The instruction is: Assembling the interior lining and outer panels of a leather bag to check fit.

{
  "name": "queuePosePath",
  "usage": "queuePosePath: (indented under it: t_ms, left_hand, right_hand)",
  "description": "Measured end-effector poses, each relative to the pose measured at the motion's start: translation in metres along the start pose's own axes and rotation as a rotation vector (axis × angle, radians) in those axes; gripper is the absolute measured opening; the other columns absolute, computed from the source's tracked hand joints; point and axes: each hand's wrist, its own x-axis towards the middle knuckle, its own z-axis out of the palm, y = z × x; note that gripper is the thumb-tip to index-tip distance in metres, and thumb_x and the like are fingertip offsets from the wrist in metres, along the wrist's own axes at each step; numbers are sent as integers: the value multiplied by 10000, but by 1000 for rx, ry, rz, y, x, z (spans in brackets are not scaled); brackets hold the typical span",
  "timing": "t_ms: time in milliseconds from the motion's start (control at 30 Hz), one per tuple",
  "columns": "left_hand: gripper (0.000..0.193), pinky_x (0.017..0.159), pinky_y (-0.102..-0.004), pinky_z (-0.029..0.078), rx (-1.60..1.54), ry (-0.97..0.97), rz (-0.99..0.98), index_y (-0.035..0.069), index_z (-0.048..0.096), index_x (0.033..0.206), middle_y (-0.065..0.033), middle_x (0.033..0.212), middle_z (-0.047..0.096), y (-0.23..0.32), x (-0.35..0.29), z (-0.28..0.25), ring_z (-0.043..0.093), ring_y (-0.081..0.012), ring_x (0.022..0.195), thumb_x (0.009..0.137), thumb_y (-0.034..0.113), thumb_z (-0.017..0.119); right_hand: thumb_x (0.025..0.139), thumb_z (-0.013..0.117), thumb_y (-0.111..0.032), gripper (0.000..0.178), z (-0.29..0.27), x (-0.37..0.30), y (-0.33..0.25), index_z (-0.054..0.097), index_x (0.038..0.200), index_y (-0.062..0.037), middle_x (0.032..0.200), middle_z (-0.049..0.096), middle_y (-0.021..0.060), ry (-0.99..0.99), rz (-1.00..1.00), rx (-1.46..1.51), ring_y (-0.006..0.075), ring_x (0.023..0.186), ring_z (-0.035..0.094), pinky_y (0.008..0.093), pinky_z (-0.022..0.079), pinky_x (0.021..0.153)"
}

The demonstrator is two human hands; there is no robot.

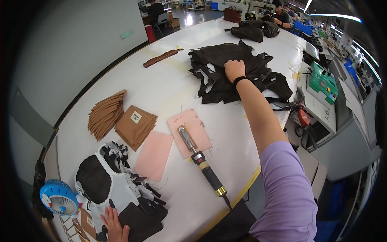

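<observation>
My right hand (pixel 235 70) reaches far across the table, its fingers closed on a dark brown fabric piece (pixel 217 54) in a loose pile of similar pieces. White backing shows among them. At the lower left, my left hand (pixel 115 226) lies with fingers spread on a stack of dark and pale grey cut pieces (pixel 137 220). Between the hands, a hot-air tool (pixel 209 175) with a metal nozzle and black handle rests partly on a pink pad (pixel 181 121). A second pink sheet (pixel 154 155) lies beside it.
Brown squares (pixel 135 127) and a fanned brown stack (pixel 107 113) lie at left. A blue fan (pixel 60 197) stands lower left. Brown strips (pixel 161 57) and dark bags (pixel 250 32) lie farther off. A green machine (pixel 322 82) stands right; a person (pixel 280 18) sits beyond.
</observation>
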Motion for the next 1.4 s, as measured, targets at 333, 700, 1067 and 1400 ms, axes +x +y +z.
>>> queuePosePath:
  t_ms: [333, 700, 1067, 1400]
  left_hand:
    - [732, 1150, -557, -66, -1, -8, -5, -8, 96, 1521, -246, 1578, 97, -2, -1, -1, 38, -385, 1470, 1011, 454, 345]
    - [760, 1134, -594, -57, -39, 20, -7, -25, 108, 1509, -253, 1569, 106, -2, 1, 5, 45, -426, 1456, 984, 458, 368]
    - [744, 1062, -472, 338, -330, 442, 521, -28, 416, 1347, -233, 1357, 439, 175, -41, -63, 411, -452, 1245, 731, 193, 770]
    - [386, 936, -289, 432, -1540, 835, 662, 3, 456, 1305, -67, 1159, 579, 212, -99, -23, 557, -156, 1062, 941, 52, 574]
  right_hand:
    - [840, 666, -224, 200, -85, 55, 96, 708, 907, -41, 878, 702, 152, 678, 669, 1161, 284, 814, 674, 380, 510, 758]
    - [916, 620, -113, 82, -269, -63, 182, 636, 941, -36, 825, 627, 9, 616, 368, 1975, 104, 689, 572, 242, 468, 657]
    - [975, 514, -103, 121, -422, -231, 91, 605, 971, -25, 902, 668, 54, 68, 30, 2669, 133, 823, 667, 270, 562, 798]
    - [963, 541, -150, 160, -462, -311, -71, 585, 1002, -2, 984, 654, 107, -432, -209, 2916, 232, 953, 641, 399, 547, 879]
